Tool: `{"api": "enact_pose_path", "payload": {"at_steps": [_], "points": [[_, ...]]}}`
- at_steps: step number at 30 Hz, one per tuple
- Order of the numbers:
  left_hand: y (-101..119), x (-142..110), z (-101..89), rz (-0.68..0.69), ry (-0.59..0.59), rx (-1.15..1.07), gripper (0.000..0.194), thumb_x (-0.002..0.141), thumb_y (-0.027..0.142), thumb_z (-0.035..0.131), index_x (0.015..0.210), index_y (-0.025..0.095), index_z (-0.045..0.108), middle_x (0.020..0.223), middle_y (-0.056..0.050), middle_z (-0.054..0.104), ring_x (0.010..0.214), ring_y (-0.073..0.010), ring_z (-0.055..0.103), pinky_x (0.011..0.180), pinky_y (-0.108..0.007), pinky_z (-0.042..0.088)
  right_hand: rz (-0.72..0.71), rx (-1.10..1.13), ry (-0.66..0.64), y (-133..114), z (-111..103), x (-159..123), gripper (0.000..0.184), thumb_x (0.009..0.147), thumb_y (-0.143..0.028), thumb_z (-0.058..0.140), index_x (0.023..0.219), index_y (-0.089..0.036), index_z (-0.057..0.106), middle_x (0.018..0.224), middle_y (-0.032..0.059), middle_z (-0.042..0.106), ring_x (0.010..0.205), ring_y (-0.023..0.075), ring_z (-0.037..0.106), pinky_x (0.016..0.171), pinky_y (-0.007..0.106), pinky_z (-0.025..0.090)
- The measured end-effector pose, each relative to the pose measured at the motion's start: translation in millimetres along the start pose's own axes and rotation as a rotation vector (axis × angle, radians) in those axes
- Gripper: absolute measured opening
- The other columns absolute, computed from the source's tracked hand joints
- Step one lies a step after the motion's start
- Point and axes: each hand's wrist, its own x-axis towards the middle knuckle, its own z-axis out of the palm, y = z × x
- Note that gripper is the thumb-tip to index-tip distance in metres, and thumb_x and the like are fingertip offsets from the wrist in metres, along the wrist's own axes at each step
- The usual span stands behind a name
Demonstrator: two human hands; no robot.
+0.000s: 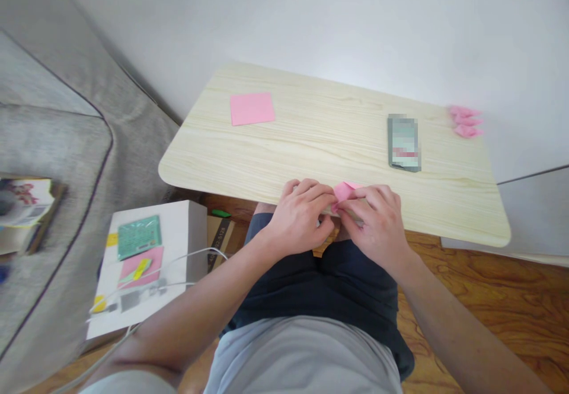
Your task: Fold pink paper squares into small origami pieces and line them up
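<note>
At the near edge of a light wooden table [284,145], both my hands pinch a small folded pink paper [344,192]. My left hand [302,213] has its fingers curled over the paper's left side. My right hand [377,222] grips the paper's right side with thumb and fingers closed. Most of the paper is hidden under my fingers. A flat stack of pink square sheets [252,108] lies at the table's far left. Three folded pink paper pieces [464,121] sit at the far right corner.
A phone [403,143] lies face up on the table's right half. A white box [146,258] with coloured cards and a white cable stands on the floor to my left. A grey sofa [53,145] fills the left side. The wall runs behind the table.
</note>
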Motion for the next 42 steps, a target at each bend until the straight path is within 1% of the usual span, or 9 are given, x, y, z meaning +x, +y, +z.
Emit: {"api": "enact_pose_path", "payload": {"at_steps": [4,10,14,16,19,23,30,36,42], "points": [[-1,-3,-0.1,0.016,0.005,0.005,0.027,0.091,0.019,0.057,0.113,0.025,0.073,0.129,-0.003,0.073,0.122,-0.027,0.059,0.108,-0.049,0.037,-0.002,0.024,-0.02,-2,2,-4,0.008,0.096,-0.033,0.069,0.097,-0.031,0.077,0.107,0.0041,0.072,0.108,0.0271,0.055,0.092,0.048,0.039],[-7,-6,1.7,0.036,0.019,0.021,0.027,0.102,0.022,0.05,0.11,0.026,0.075,0.129,-0.001,0.074,0.122,-0.025,0.058,0.106,-0.048,0.037,0.03,0.019,-0.018,-4,2,-4,0.009,0.096,-0.033,0.069,0.093,-0.03,0.077,0.105,0.0038,0.072,0.106,0.0275,0.056,0.09,0.048,0.039],[-8,-5,4.3,0.021,0.027,0.006,0.027,0.104,0.025,0.05,0.11,0.028,0.076,0.128,-0.001,0.074,0.122,-0.0248,0.058,0.106,-0.048,0.037,0.057,0.07,-0.01,-8,5,-4,0.008,0.095,-0.034,0.07,0.093,-0.029,0.077,0.102,0.004,0.072,0.105,0.0269,0.057,0.09,0.047,0.041],[-9,-4,4.6,0.006,0.034,-0.008,0.027,0.104,0.026,0.05,0.107,0.028,0.077,0.125,-0.001,0.075,0.121,-0.0246,0.058,0.105,-0.047,0.037,0.076,0.096,0.0,-10,8,-5,0.008,0.095,-0.033,0.071,0.093,-0.028,0.076,0.101,0.004,0.072,0.104,0.0268,0.057,0.089,0.047,0.042],[-11,-1,3.2,-0.021,0.034,-0.032,0.024,0.102,0.027,0.053,0.1,0.027,0.078,0.119,0.0,0.076,0.118,-0.0241,0.059,0.103,-0.046,0.038,0.115,0.125,0.023,-11,11,-5,0.005,0.093,-0.031,0.072,0.09,-0.027,0.075,0.098,0.0038,0.072,0.102,0.0267,0.058,0.089,0.046,0.043],[-14,4,-0.3,-0.047,0.034,-0.058,0.017,0.096,0.026,0.062,0.093,0.027,0.079,0.113,0.001,0.076,0.114,-0.024,0.058,0.102,-0.045,0.039,0.162,0.14,0.035,-12,13,-6,0.005,0.092,-0.031,0.074,0.09,-0.027,0.076,0.098,0.0044,0.073,0.101,0.0269,0.059,0.09,0.047,0.044],[-18,16,-5.9,-0.081,0.0,-0.078,0.007,0.088,0.03,0.073,0.085,0.027,0.078,0.113,0.0,0.075,0.115,-0.0261,0.056,0.1,-0.046,0.039,0.194,0.109,-0.009,-13,12,-5,0.009,0.092,-0.034,0.075,0.092,-0.025,0.075,0.101,0.0045,0.072,0.103,0.0272,0.059,0.093,0.048,0.045],[-19,18,-8.5,-0.093,-0.011,-0.087,0.007,0.086,0.032,0.076,0.083,0.025,0.077,0.115,0.0,0.074,0.116,-0.0267,0.055,0.101,-0.046,0.039,0.227,0.112,-0.001,-14,13,-4,0.008,0.091,-0.034,0.076,0.091,-0.026,0.075,0.101,0.0041,0.072,0.103,0.0272,0.06,0.092,0.048,0.045],[-19,18,-8.5,-0.084,-0.011,-0.087,0.008,0.086,0.033,0.075,0.083,0.026,0.077,0.116,0.0,0.074,0.117,-0.0266,0.055,0.1,-0.046,0.039,0.208,0.08,-0.034,-14,10,-2,0.01,0.093,-0.035,0.074,0.091,-0.025,0.074,0.1,0.0047,0.072,0.102,0.0282,0.059,0.09,0.048,0.044]]}}
